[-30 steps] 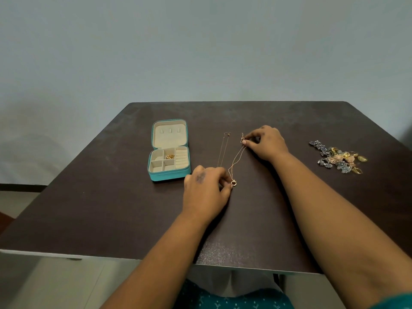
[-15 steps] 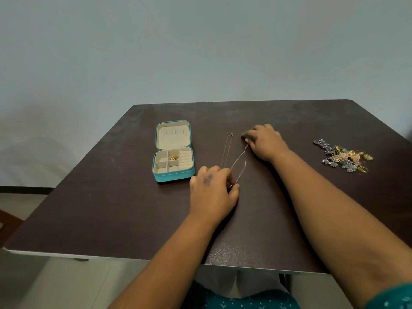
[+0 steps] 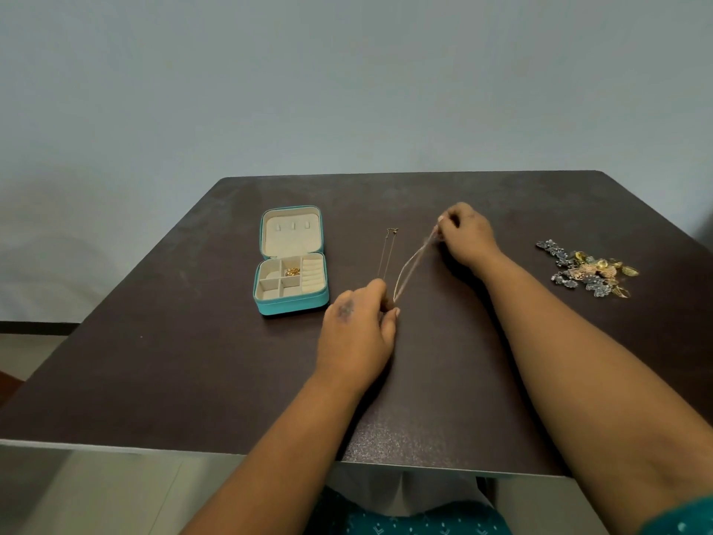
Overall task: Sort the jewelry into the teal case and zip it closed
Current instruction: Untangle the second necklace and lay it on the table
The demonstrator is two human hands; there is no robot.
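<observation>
Necklace of thin rose-gold chain runs taut between both hands above the dark table, doubled into a narrow loop. Its far end, at about one o'clock from the table's middle, is pinched in the curled fingertips of the right hand; its near end, toward seven o'clock from there, is pinched between thumb and forefinger of the left hand, whose other fingers are curled under. Whether a pendant sits inside that pinch cannot be told.

Just beside the loop, on its nine o'clock side, a second chain lies straight on the table, its near end passing behind the left knuckles; contact there cannot be judged.

At nine o'clock from the hands the teal case lies open, lid flat toward twelve o'clock, a small gold piece in one middle compartment.

Well apart at three o'clock sits a heap of earrings, grey-blue, gold and pink.
</observation>
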